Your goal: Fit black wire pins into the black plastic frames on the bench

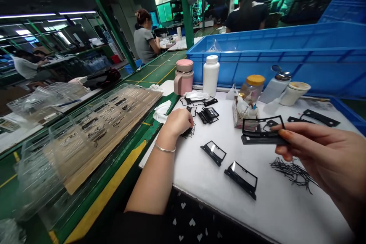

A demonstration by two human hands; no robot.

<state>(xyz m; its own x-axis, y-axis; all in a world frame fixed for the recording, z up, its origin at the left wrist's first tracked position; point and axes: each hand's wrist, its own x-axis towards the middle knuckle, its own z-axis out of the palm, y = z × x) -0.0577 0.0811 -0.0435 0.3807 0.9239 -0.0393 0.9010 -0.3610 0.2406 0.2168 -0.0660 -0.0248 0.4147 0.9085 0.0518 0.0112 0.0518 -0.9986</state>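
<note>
My right hand (320, 145) pinches a black plastic frame (261, 137) with a rectangular opening, holding it raised above the white tabletop (194, 183). My left hand (180, 122) reaches down at the table's left side, fingers closed by a small pile of thin black strips (188, 133); what is between the fingertips is hidden. Two similar black frames, a nearer one (241, 179) and a farther one (214, 152), lie in front of me. Beyond my left hand is a cluster of black frame parts (208, 115). Below my right hand lies another heap of thin black strips (291, 171).
A pink mug (183, 78), a white bottle (211, 76), a yellow-lidded jar (254, 85) and a pump bottle (276, 85) line the back. Behind stands a large blue crate (274, 61). Clear divided trays (105, 118) lie left. Co-workers sit farther off, one in grey (144, 42).
</note>
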